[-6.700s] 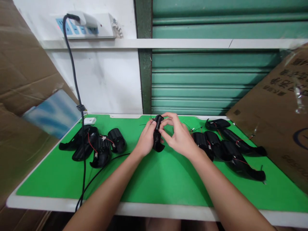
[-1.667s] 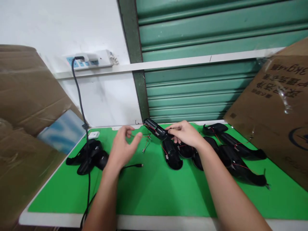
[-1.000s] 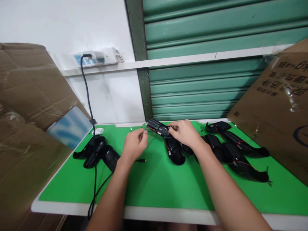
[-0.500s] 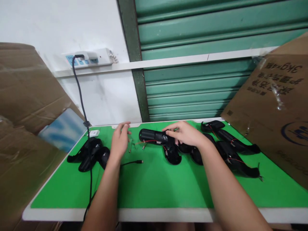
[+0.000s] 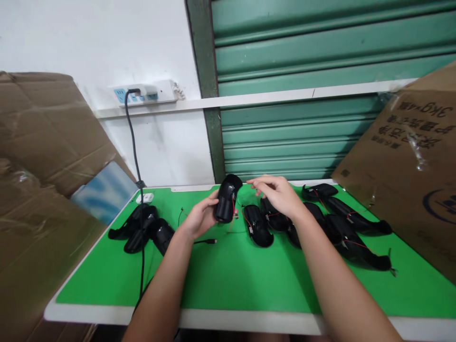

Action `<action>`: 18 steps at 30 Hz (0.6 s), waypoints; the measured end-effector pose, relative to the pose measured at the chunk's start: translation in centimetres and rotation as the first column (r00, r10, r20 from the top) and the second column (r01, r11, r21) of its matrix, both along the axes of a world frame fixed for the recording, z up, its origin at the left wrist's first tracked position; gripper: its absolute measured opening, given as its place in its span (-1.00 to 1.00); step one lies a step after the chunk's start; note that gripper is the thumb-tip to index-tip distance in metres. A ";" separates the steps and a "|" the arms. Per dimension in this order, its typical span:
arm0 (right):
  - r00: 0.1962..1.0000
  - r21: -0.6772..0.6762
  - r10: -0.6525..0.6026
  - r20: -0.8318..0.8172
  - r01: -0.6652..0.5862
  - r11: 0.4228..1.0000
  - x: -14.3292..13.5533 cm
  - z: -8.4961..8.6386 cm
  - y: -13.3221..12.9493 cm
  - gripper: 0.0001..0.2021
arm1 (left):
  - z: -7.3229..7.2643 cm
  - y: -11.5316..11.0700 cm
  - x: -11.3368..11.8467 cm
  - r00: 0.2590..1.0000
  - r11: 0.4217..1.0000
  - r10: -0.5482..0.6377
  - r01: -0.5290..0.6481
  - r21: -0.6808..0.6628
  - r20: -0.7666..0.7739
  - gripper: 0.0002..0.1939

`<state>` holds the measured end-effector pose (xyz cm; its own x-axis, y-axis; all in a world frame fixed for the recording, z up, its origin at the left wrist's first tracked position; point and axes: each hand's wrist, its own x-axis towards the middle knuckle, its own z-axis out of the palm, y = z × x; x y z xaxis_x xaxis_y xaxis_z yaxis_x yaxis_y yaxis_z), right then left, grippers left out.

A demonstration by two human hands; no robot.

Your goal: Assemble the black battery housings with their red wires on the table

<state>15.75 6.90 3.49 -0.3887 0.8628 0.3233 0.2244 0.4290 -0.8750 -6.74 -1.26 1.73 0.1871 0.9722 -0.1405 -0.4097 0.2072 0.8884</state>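
Between hands (image 5: 201, 213), black shell (image 5: 225, 199), red wire (image 5: 233, 205) at edge

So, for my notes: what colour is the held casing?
The casing is black; best in head view.

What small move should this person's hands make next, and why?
Perhaps the right hand should steady the black casing by its curved upper end: only the left hand appears to hold it, tilted, and the right hand is close beside that end.
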 end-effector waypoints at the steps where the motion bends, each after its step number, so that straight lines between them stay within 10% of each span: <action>1: 0.999 0.007 -0.028 -0.036 0.028 1.000 -0.1 -0.2 0.2 -0.63 | -0.1 0.1 0.2 0.999 0.999 0.012 -0.014 0.053 0.039 -0.34; 7: 0.991 -0.087 -0.034 -0.133 0.023 0.996 -0.9 -0.6 0.2 -0.59 | -1.2 0.4 0.8 0.991 0.965 0.119 -0.129 0.226 0.059 -0.45; 11: 0.990 -0.046 -0.101 -0.100 0.097 0.994 -1.4 -0.3 -0.7 -0.54 | -2.0 0.7 1.5 0.963 0.912 0.269 -0.255 0.321 0.003 -0.16; 18: 0.968 -0.358 0.178 -0.178 -0.232 0.904 -2.1 0.0 -1.9 -0.46 | -1.7 0.5 2.5 0.939 0.870 0.328 -0.258 0.419 -0.103 -0.05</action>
<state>13.62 5.00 3.46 -0.5453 0.8363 0.0567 0.0325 0.0886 -0.9955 -4.27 -0.81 0.00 -0.1074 0.9592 0.2616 -0.2360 -0.2801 0.9305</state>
